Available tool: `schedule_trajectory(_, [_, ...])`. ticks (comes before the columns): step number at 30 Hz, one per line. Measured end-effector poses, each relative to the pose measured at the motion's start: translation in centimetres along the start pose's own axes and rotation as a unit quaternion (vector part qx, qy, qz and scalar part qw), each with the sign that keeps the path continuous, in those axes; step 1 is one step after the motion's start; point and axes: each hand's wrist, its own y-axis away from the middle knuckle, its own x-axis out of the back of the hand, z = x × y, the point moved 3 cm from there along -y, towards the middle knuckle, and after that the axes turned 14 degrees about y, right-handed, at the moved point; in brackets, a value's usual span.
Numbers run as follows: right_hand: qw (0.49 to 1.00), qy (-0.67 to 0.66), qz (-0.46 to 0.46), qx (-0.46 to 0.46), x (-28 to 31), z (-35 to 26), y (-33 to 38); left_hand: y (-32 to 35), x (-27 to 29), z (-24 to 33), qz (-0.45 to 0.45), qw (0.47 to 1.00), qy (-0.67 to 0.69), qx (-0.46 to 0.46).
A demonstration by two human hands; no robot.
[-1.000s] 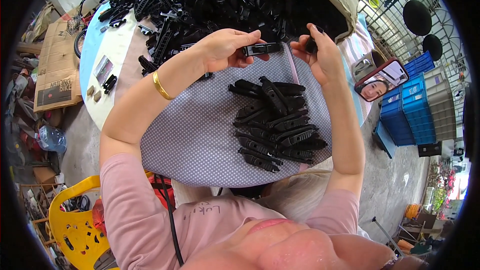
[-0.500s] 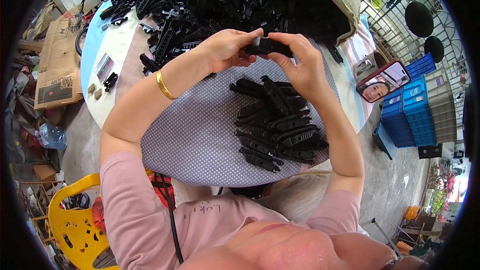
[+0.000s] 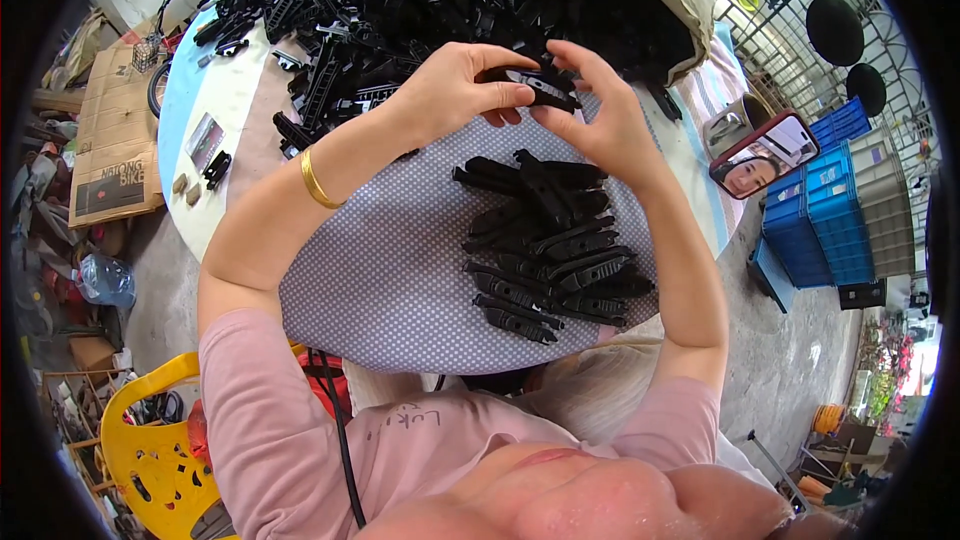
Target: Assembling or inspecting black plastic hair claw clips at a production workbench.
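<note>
Over the far middle of the table, a slim black plastic part is held between both my hands. My left hand is closed on its left end, thumb across the near face and fingers behind. My right hand curls round the right end, thumb below and index finger raised over the top edge. Some of its other fingers are partly hidden by the part. Closer to me lies a stack of similar long black plastic parts on the dotted cloth. Beyond my hands spreads a big heap of loose black parts.
An open pale sack stands at the far right of the round table, its dark inside facing the heap. A phone leans against a metal cup on the right. Small stones lie left. Blue crates and a yellow chair flank the table.
The black part has turned in my hands, so a ribbed, shinier face now shows. My left thumb has come across it, and my right index finger has lifted.
</note>
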Motion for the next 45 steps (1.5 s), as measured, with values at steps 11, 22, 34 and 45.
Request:
schedule_trajectory(11, [0.990, -0.006, -0.112, -0.085, 0.2, 0.2, 0.5, 0.6, -1.0, 1.7, -0.005, 0.946, -0.281, -0.162])
schedule_trajectory(22, [0.923, 0.223, -0.182, -0.254, 2.7, 10.1, 0.8, 0.7, -2.0, -2.2, -0.148, 0.946, -0.277, -0.074])
schedule_trajectory(34, [0.878, 0.330, -0.227, -0.261, 1.9, 8.0, 0.9, -0.6, 3.7, 2.7, 0.030, 0.787, -0.561, -0.257])
schedule_trajectory(45, [0.949, -0.125, -0.284, -0.047, -2.8, 1.8, 1.3, -1.9, 4.9, -1.0, 0.042, 0.756, -0.625, -0.188])
